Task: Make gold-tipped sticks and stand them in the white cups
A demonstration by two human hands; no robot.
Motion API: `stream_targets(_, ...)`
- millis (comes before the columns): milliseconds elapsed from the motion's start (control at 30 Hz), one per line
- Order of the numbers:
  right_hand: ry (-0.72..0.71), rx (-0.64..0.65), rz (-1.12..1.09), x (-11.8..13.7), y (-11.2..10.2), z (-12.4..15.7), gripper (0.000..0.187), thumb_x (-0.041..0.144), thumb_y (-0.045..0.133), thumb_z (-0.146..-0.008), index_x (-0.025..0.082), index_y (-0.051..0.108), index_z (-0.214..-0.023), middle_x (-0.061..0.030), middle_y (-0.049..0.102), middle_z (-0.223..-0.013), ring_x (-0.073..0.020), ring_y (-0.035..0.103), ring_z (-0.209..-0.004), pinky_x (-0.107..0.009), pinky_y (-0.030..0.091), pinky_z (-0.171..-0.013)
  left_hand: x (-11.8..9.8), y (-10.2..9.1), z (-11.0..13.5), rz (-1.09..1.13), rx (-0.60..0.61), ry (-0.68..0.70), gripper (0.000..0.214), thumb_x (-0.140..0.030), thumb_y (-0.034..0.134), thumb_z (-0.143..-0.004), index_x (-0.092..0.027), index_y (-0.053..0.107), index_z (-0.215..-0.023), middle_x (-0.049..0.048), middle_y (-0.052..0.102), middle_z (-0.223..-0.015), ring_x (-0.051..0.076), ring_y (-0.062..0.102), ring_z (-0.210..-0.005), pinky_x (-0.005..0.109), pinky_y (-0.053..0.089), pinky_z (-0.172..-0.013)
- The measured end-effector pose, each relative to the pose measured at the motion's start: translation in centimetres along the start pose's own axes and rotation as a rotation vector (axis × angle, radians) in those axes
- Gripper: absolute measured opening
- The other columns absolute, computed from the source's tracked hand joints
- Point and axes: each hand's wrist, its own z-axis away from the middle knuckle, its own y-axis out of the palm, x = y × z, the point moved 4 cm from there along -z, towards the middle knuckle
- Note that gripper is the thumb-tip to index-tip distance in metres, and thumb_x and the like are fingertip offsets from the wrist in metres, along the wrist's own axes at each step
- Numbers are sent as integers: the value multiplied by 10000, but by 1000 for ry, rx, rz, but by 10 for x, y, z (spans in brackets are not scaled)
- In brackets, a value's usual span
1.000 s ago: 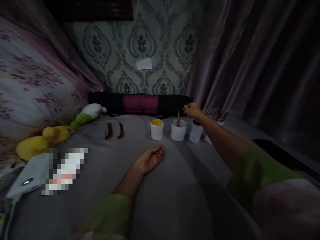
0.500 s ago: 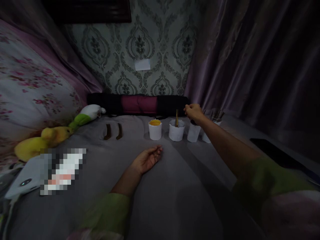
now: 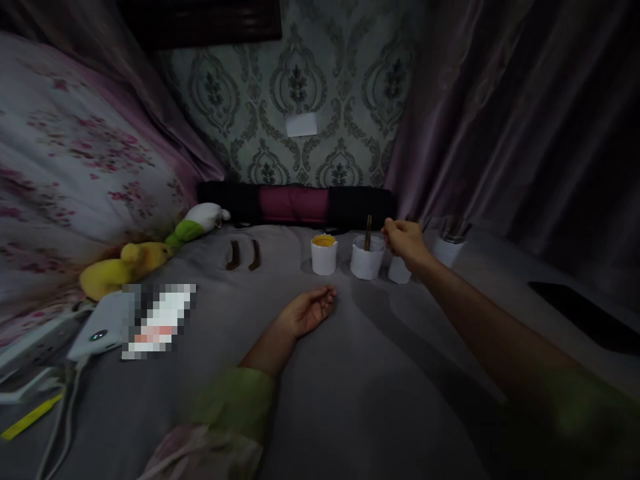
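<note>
Palm up on the grey cloth rests my left hand (image 3: 311, 311), fingers loosely curled and apart, with nothing in it. Beyond it stands a white cup (image 3: 324, 258) with orange-yellow inside its top. To the right of that, a wider white cup (image 3: 367, 262) holds upright thin brown sticks (image 3: 369, 233). My right hand (image 3: 406, 241) is closed in a pinch over a narrower white cup (image 3: 399, 272), hiding most of its top. Whatever the fingers hold cannot be made out. Another white cup (image 3: 447, 253) with several dark thin sticks stands right of this hand.
Two small dark brown curved pieces (image 3: 233, 256) lie left of the cups. A black and maroon roll (image 3: 295, 203) lines the wall. Plush toys (image 3: 125, 267), a white device (image 3: 100, 330) with cables and a blurred-out item occupy the left; a dark flat object (image 3: 583, 317) lies right.
The view has turned a little to the left, so everything sits further right. My right hand has come down slightly toward the narrow cup. My left hand keeps its pose.
</note>
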Motion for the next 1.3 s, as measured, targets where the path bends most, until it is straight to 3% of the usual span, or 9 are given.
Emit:
stream_targets(267, 10, 151, -155, -16, 39, 39, 398, 472, 380, -784, 139, 567, -672, 6, 460, -455, -73, 385, -356, -194, 275, -359, -2, 2, 1, 0, -5, 7, 133, -18, 452, -758, -59, 564, -815, 73, 576, -730, 64, 530, -593, 159, 430, -547)
stream_targets(567, -63, 209, 13, -43, 80, 63, 456, 478, 338, -771, 137, 607, -633, -13, 512, -472, -107, 441, -444, -214, 280, -436, -2, 5, 3, -2, 19, 9, 139, -8, 458, -745, -62, 568, -811, 58, 567, -706, 55, 515, -562, 146, 424, -529)
stream_targets(967, -214, 193, 89, -55, 90, 84, 396, 397, 323, -806, 149, 564, -612, -19, 552, -569, -113, 456, -533, -216, 292, -502, -6, 1, 1, -40, -12, 65, 194, 26, 427, -736, -66, 561, -841, 59, 580, -723, 52, 523, -553, 141, 434, -512)
stream_targets(1300, -171, 202, 4, -56, 88, 86, 383, 379, 325, -812, 149, 567, -624, -16, 551, -581, -109, 479, -551, -205, 305, -512, -16, -3, -4, -179, -120, 92, 123, -9, 475, -744, -58, 562, -816, 53, 578, -692, 51, 531, -546, 128, 457, -501)
